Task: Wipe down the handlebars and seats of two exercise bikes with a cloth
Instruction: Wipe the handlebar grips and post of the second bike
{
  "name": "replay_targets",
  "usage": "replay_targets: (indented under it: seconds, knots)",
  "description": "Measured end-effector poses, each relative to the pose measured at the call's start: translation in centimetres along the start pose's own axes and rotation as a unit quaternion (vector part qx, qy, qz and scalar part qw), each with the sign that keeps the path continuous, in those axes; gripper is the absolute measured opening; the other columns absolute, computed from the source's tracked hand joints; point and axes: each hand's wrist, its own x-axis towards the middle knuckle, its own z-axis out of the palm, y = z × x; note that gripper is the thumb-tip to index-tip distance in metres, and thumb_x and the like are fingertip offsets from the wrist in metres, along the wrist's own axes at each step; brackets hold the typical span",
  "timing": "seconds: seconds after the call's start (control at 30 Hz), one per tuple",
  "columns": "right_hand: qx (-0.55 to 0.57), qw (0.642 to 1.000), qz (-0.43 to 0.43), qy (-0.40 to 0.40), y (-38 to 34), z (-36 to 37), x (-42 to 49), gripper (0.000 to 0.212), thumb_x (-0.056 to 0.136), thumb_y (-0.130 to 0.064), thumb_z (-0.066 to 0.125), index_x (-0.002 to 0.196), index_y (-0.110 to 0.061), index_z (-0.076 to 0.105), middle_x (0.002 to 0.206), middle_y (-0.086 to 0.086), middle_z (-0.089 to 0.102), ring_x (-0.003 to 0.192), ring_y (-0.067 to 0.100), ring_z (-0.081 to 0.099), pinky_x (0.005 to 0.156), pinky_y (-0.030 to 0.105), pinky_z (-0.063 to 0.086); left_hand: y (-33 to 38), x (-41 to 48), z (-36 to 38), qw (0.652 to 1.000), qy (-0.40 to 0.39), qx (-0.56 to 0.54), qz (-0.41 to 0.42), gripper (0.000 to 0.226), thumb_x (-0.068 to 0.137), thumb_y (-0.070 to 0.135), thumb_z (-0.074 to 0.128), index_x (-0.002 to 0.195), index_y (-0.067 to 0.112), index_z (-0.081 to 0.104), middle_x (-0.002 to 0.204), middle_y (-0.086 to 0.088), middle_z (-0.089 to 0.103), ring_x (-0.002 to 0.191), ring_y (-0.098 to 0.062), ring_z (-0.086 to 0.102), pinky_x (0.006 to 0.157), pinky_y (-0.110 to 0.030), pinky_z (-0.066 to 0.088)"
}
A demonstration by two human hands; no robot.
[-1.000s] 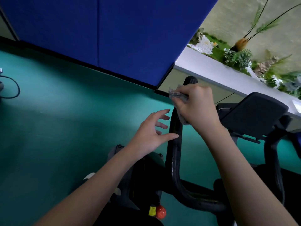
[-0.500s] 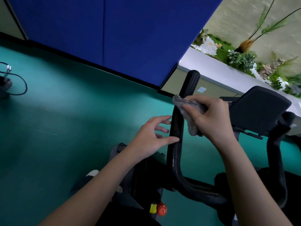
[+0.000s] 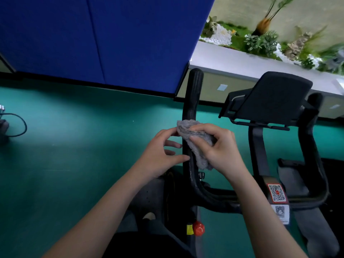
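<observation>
A black exercise bike stands below me, and its left handlebar [image 3: 192,94] rises up the middle of the view. My right hand [image 3: 221,151] grips a grey cloth [image 3: 197,144] wrapped against the bar about halfway up. My left hand [image 3: 160,155] is on the bar's left side, its thumb touching the bar and its index fingertip touching the cloth's top edge, the other fingers loosely spread. The right handlebar [image 3: 314,138] curves up at the right. No seat is in view.
A black console holder [image 3: 273,97] sits between the bars, with QR stickers [image 3: 277,192] on the post. A red knob [image 3: 198,228] is low on the frame. Blue partition [image 3: 111,40] behind, green floor, black cable [image 3: 17,125] at left, white ledge with plants [image 3: 260,41].
My right hand slid the cloth down the left handlebar from near its tip to mid-height. My left hand stayed at the bar, and its index finger now reaches the cloth.
</observation>
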Motion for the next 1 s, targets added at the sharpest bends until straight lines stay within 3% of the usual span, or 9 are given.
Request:
replay_targets:
  seconds: [0.07,0.17,0.23,0.33,0.5,0.67,0.83,1.0]
  knots:
    - [0.055,0.998,0.033,0.012,0.3,-0.4,-1.0,0.015,0.08,-0.005,0.072,0.092,-0.014,0.073,0.092,-0.004,0.072,0.088,0.009,0.067,0.082,0.025,0.052,0.0,0.0,-0.1,1.0,-0.003,0.017,0.005,0.068,0.067,0.003,0.079,0.115,0.041,0.049,0.12,0.004,0.053,0.093,-0.01,0.06,0.085,-0.038,0.054]
    - [0.13,0.979,0.076,0.135,0.6,-0.2,-1.6,0.014,0.083,-0.005,0.068,0.091,-0.017,0.071,0.09,-0.005,0.073,0.086,0.01,0.068,0.079,0.027,0.053,0.0,0.3,-0.2,0.999,0.001,0.033,0.006,0.068,0.068,0.005,0.08,0.116,0.041,0.048,0.119,0.006,0.055,0.094,-0.011,0.06,0.085,-0.036,0.053]
    - [0.145,0.962,0.11,0.204,0.6,0.6,-1.0,0.011,0.085,-0.008,0.067,0.093,-0.016,0.07,0.091,-0.003,0.072,0.087,0.01,0.067,0.081,0.03,0.053,0.1,0.4,-0.3,0.999,0.004,0.039,0.004,0.066,0.068,0.006,0.08,0.118,0.037,0.05,0.119,0.006,0.056,0.095,-0.011,0.06,0.086,-0.037,0.053]
    - [0.146,0.946,0.168,0.236,0.7,2.3,0.7,0.012,0.086,-0.014,0.066,0.096,-0.017,0.07,0.093,-0.003,0.072,0.089,0.011,0.067,0.088,0.036,0.053,0.3,0.6,-0.5,0.999,0.004,0.044,0.004,0.062,0.068,0.006,0.079,0.117,0.034,0.052,0.117,0.005,0.057,0.094,-0.01,0.061,0.087,-0.037,0.053]
    - [0.161,0.95,0.191,0.187,1.3,2.9,1.5,0.016,0.087,-0.016,0.064,0.101,-0.013,0.071,0.094,0.0,0.073,0.09,0.014,0.068,0.088,0.04,0.054,0.6,0.8,-0.9,0.998,-0.003,0.059,0.002,0.057,0.069,0.009,0.079,0.112,0.036,0.054,0.114,0.009,0.058,0.094,-0.006,0.061,0.085,-0.033,0.053]
    - [0.188,0.956,0.19,0.125,2.5,1.6,-0.8,0.011,0.087,-0.011,0.066,0.096,-0.011,0.072,0.088,0.002,0.074,0.084,0.017,0.07,0.079,0.035,0.056,0.5,1.2,-1.3,0.997,-0.01,0.074,0.006,0.054,0.07,0.011,0.079,0.115,0.029,0.056,0.115,0.008,0.059,0.095,-0.004,0.061,0.082,-0.028,0.053]
    - [0.292,0.912,0.255,0.133,3.4,1.2,0.5,0.011,0.089,-0.006,0.062,0.096,-0.01,0.069,0.09,0.007,0.072,0.08,0.015,0.069,0.071,0.027,0.055,0.1,1.3,-1.7,0.995,-0.015,0.098,0.018,0.054,0.072,0.018,0.079,0.114,0.041,0.054,0.115,0.016,0.058,0.096,0.001,0.06,0.083,-0.025,0.052]
    - [0.421,0.857,0.294,0.051,3.3,2.1,3.7,0.013,0.093,0.0,0.053,0.1,-0.004,0.063,0.087,0.009,0.07,0.075,0.018,0.068,0.066,0.026,0.056,-0.2,1.3,-2.0,0.993,-0.01,0.111,0.037,0.055,0.069,0.031,0.078,0.116,0.045,0.053,0.115,0.02,0.056,0.099,0.001,0.058,0.083,-0.025,0.05]
